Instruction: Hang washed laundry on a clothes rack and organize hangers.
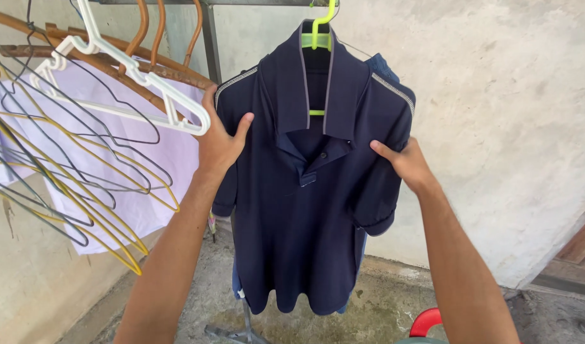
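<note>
A navy polo shirt point(305, 216) hangs in front of me on a lime-green plastic hanger point(318, 35) hooked over a metal rail. My left hand point(219, 143) grips the shirt's left shoulder and sleeve, thumb across the front. On the opposite side my right hand point(404, 159) pinches the sleeve near its top. Another blue garment shows behind the shirt's right shoulder and at its hem.
To the left hang several empty hangers: a white plastic one point(133, 70), yellow and grey wire ones point(63, 172), brown ones point(146, 32). A pale lilac shirt point(146, 165) hangs behind them. A rough plaster wall point(496, 127) stands behind. A red object point(426, 322) sits on the concrete floor.
</note>
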